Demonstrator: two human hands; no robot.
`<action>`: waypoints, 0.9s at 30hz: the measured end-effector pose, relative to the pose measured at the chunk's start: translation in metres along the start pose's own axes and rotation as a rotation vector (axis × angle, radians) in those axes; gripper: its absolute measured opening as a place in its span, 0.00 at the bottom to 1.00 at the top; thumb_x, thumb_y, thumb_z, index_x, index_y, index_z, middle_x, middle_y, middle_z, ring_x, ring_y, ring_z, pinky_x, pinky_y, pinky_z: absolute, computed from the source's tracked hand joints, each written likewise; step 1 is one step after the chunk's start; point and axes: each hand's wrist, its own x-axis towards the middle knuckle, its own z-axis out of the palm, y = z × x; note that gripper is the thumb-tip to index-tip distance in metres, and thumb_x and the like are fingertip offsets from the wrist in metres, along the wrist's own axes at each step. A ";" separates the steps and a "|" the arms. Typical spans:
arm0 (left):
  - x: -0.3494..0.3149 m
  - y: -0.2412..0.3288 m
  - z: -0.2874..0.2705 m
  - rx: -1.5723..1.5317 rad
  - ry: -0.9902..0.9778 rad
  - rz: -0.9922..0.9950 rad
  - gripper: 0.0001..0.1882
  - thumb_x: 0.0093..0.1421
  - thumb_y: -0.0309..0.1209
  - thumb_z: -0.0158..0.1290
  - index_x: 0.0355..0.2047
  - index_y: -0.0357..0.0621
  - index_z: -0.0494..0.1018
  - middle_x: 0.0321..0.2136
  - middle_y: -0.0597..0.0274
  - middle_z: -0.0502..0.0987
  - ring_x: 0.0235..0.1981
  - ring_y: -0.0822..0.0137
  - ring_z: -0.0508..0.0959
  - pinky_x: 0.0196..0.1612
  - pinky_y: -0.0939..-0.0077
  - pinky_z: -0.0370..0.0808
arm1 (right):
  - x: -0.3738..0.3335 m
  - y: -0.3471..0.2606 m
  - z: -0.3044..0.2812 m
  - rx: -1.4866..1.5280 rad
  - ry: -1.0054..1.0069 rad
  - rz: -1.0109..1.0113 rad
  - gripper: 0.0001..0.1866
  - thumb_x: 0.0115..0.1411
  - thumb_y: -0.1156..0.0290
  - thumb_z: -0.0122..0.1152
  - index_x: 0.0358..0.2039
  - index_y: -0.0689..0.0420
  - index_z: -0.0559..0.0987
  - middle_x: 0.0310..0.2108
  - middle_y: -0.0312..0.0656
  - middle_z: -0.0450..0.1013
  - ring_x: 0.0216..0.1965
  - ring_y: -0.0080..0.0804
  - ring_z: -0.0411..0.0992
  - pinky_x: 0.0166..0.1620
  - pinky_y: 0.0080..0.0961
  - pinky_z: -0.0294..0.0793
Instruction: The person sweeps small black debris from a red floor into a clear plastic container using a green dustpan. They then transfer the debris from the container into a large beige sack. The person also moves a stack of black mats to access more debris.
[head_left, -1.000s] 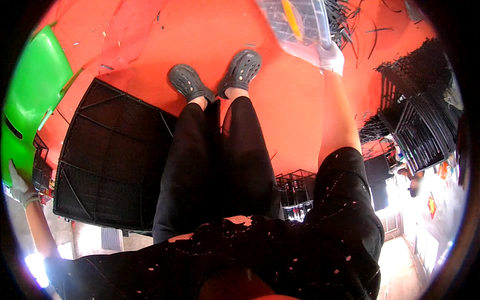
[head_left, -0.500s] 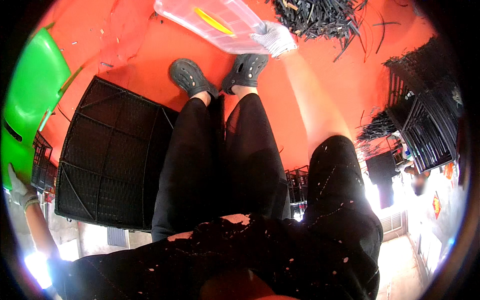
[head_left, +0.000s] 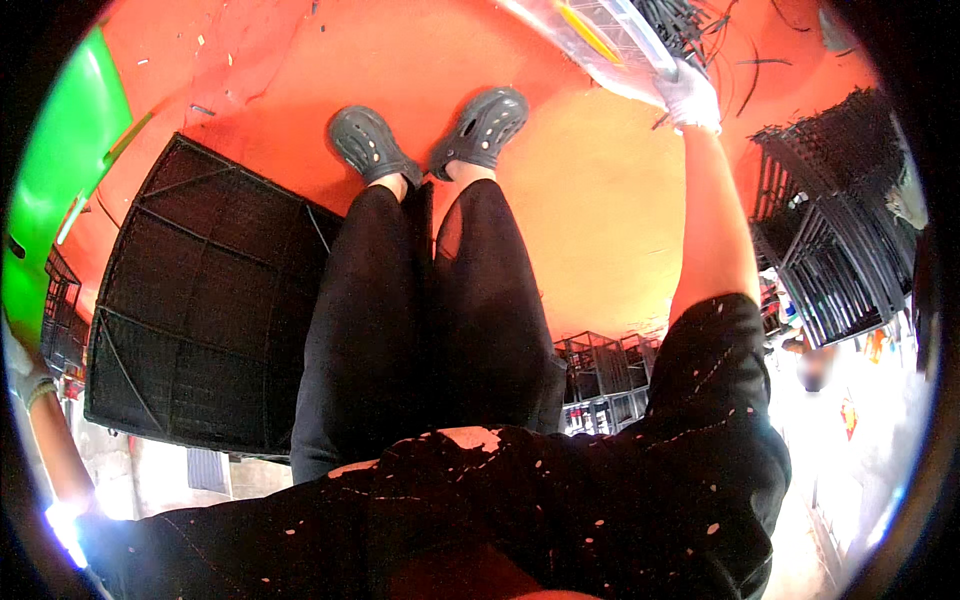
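My right hand (head_left: 690, 97), in a pale glove with the arm reaching far out to the right, grips the edge of a clear plastic lid (head_left: 550, 28) with a yellow handle on it. The lid is tilted and partly cut off by the top of the view. At the far left rim my left hand (head_left: 22, 368), also gloved, is beside the lower part of a glossy green plastic piece (head_left: 65, 150). Its fingers look stretched out, though the dark rim hides part of them; whether they touch the green piece I cannot tell.
A large black woven panel on a frame (head_left: 205, 300) stands left of my legs. Black strips (head_left: 672, 22) are heaped on the red floor (head_left: 610, 210) behind the lid. Stacked black frames (head_left: 835, 250) stand at the right, more frames (head_left: 605, 362) behind me. My dark clogs (head_left: 480, 128) are mid-floor.
My right hand has swung outward to the right, carrying the lid toward the strip heap. My left hand has shifted slightly toward the left rim. The whole view has shifted a little.
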 end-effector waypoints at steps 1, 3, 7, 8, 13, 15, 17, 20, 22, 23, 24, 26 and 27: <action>0.000 -0.006 -0.003 -0.004 0.004 0.013 0.26 0.59 0.46 0.55 0.48 0.35 0.73 0.40 0.59 0.78 0.37 0.68 0.77 0.42 0.74 0.74 | -0.015 -0.005 -0.010 0.059 0.073 0.004 0.19 0.52 0.53 0.59 0.38 0.53 0.79 0.36 0.50 0.77 0.41 0.46 0.75 0.43 0.38 0.73; 0.011 -0.012 -0.006 0.010 -0.011 0.046 0.26 0.59 0.46 0.56 0.47 0.35 0.74 0.39 0.59 0.79 0.36 0.68 0.77 0.41 0.74 0.74 | -0.054 -0.025 -0.035 0.211 0.103 0.129 0.17 0.51 0.53 0.61 0.35 0.52 0.80 0.34 0.51 0.77 0.39 0.43 0.77 0.41 0.39 0.75; 0.032 -0.022 -0.021 0.063 0.015 0.214 0.26 0.58 0.46 0.59 0.44 0.34 0.76 0.36 0.58 0.80 0.34 0.69 0.78 0.39 0.74 0.75 | -0.118 -0.015 -0.013 0.257 0.383 0.162 0.18 0.51 0.52 0.63 0.24 0.55 0.80 0.26 0.51 0.76 0.35 0.43 0.77 0.38 0.39 0.76; 0.031 -0.025 -0.024 0.104 0.063 0.230 0.26 0.57 0.46 0.59 0.44 0.34 0.76 0.36 0.58 0.80 0.33 0.69 0.78 0.38 0.74 0.75 | -0.143 -0.042 -0.042 0.278 0.311 0.218 0.17 0.51 0.53 0.63 0.25 0.56 0.79 0.27 0.52 0.75 0.34 0.45 0.76 0.38 0.39 0.74; -0.002 -0.010 -0.012 0.165 0.223 0.187 0.25 0.57 0.49 0.57 0.34 0.34 0.80 0.25 0.59 0.80 0.25 0.68 0.77 0.29 0.69 0.74 | -0.228 -0.059 -0.086 0.768 0.201 0.468 0.13 0.50 0.60 0.66 0.26 0.57 0.80 0.21 0.47 0.74 0.24 0.33 0.74 0.31 0.28 0.72; 0.000 -0.037 -0.002 0.140 0.216 0.238 0.26 0.56 0.52 0.55 0.32 0.36 0.80 0.23 0.57 0.79 0.24 0.66 0.76 0.29 0.66 0.73 | -0.238 -0.057 -0.083 0.914 0.267 0.463 0.11 0.49 0.64 0.67 0.26 0.57 0.79 0.20 0.38 0.72 0.22 0.24 0.70 0.29 0.23 0.69; -0.030 -0.017 0.010 0.120 0.207 0.184 0.28 0.56 0.55 0.52 0.31 0.37 0.79 0.22 0.54 0.79 0.24 0.65 0.76 0.30 0.64 0.72 | -0.237 -0.054 -0.102 1.138 0.266 0.471 0.09 0.49 0.69 0.68 0.27 0.58 0.78 0.20 0.29 0.70 0.23 0.15 0.65 0.27 0.18 0.66; -0.039 0.028 0.015 0.145 0.190 0.083 0.28 0.57 0.55 0.49 0.31 0.37 0.79 0.22 0.53 0.78 0.24 0.63 0.75 0.31 0.62 0.71 | -0.241 -0.061 -0.155 1.187 0.236 0.519 0.08 0.49 0.71 0.68 0.26 0.58 0.77 0.20 0.26 0.69 0.22 0.13 0.63 0.27 0.15 0.64; -0.018 -0.006 0.017 -0.015 0.101 0.023 0.28 0.57 0.54 0.48 0.32 0.37 0.79 0.23 0.52 0.78 0.24 0.61 0.75 0.31 0.61 0.71 | -0.235 -0.056 -0.155 1.222 0.252 0.507 0.08 0.49 0.69 0.68 0.26 0.58 0.78 0.20 0.28 0.70 0.22 0.13 0.63 0.27 0.16 0.66; -0.020 0.021 0.022 0.080 0.101 -0.002 0.28 0.57 0.54 0.48 0.32 0.36 0.78 0.22 0.50 0.78 0.25 0.59 0.75 0.31 0.60 0.71 | -0.231 -0.057 -0.156 1.222 0.287 0.507 0.08 0.49 0.69 0.68 0.25 0.58 0.78 0.20 0.28 0.69 0.22 0.13 0.63 0.27 0.16 0.66; -0.032 0.042 0.019 0.190 0.097 -0.044 0.28 0.56 0.54 0.48 0.33 0.36 0.78 0.22 0.48 0.78 0.25 0.58 0.76 0.32 0.59 0.71 | -0.224 -0.059 -0.159 1.222 0.323 0.510 0.08 0.48 0.69 0.68 0.25 0.58 0.78 0.19 0.28 0.69 0.22 0.13 0.63 0.27 0.17 0.65; -0.060 0.085 0.011 0.340 0.119 -0.022 0.24 0.57 0.49 0.50 0.30 0.36 0.76 0.22 0.51 0.76 0.25 0.60 0.75 0.30 0.61 0.71 | -0.221 -0.087 -0.202 1.151 0.227 0.613 0.09 0.48 0.69 0.68 0.23 0.58 0.76 0.20 0.27 0.69 0.22 0.14 0.63 0.27 0.17 0.65; -0.047 0.081 0.006 -0.003 0.015 -0.144 0.18 0.58 0.43 0.52 0.29 0.38 0.76 0.22 0.56 0.75 0.26 0.63 0.75 0.29 0.64 0.72 | -0.217 -0.099 -0.225 1.153 0.206 0.633 0.09 0.48 0.69 0.69 0.23 0.58 0.76 0.20 0.27 0.69 0.22 0.13 0.63 0.27 0.16 0.65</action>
